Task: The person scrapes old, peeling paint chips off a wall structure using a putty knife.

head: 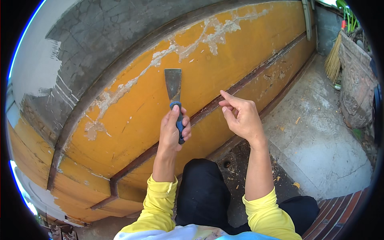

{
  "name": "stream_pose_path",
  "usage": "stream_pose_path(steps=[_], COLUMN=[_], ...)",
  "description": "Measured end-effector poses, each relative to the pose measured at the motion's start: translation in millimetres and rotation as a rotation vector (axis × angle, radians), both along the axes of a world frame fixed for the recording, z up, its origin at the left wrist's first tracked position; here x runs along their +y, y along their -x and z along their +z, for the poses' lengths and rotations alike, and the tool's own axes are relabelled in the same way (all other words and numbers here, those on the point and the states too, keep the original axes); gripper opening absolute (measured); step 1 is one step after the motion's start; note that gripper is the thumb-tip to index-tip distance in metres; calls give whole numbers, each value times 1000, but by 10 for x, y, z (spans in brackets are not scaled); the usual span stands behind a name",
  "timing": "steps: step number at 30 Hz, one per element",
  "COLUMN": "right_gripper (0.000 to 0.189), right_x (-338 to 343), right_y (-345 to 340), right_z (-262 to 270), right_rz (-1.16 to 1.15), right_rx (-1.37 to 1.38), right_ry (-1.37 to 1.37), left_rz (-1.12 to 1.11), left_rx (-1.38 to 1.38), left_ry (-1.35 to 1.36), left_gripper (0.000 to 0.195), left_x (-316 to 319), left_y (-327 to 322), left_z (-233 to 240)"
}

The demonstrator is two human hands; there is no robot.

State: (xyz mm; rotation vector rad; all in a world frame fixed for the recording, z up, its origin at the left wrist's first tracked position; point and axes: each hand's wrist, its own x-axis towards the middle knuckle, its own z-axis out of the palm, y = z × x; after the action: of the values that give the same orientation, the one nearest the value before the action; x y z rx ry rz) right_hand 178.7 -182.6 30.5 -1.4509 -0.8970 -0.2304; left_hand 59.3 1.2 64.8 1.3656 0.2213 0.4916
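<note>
My left hand (175, 127) is closed around the blue and black handle of a putty knife (173, 84), whose worn metal blade points up, in front of a yellow painted wall (144, 120). To its right, my right hand (241, 115) holds nothing; its index finger points up and left and the other fingers are partly curled. Pale patches of peeled paint (186, 51) run in a jagged band across the upper part of the yellow wall. Dark red-brown trim (222, 103) crosses the wall behind both hands.
Paint flakes (296, 185) lie scattered on the concrete floor (324, 135). A straw broom (333, 60) leans beside a rough stone-like planter (355, 81) at the right. Brown slats (336, 214) show at the lower right. Above the yellow is a cracked grey wall section (99, 33).
</note>
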Motion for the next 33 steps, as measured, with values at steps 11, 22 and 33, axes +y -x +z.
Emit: stream_pose_path(steps=[11, 22, 33], right_gripper=[43, 42, 42], right_x=[-21, 50, 64], right_y=[-26, 17, 63], right_z=[-61, -143, -126], right_rz=[-34, -14, 18], right_rx=[118, 118, 129], right_ry=[36, 74, 68], left_rz=[-50, -63, -130], left_rx=[51, 123, 145], left_ry=[-40, -80, -19], left_gripper=[30, 30, 30], left_x=[-40, -21, -72], left_y=[-188, -139, -220], left_z=[542, 825, 1110])
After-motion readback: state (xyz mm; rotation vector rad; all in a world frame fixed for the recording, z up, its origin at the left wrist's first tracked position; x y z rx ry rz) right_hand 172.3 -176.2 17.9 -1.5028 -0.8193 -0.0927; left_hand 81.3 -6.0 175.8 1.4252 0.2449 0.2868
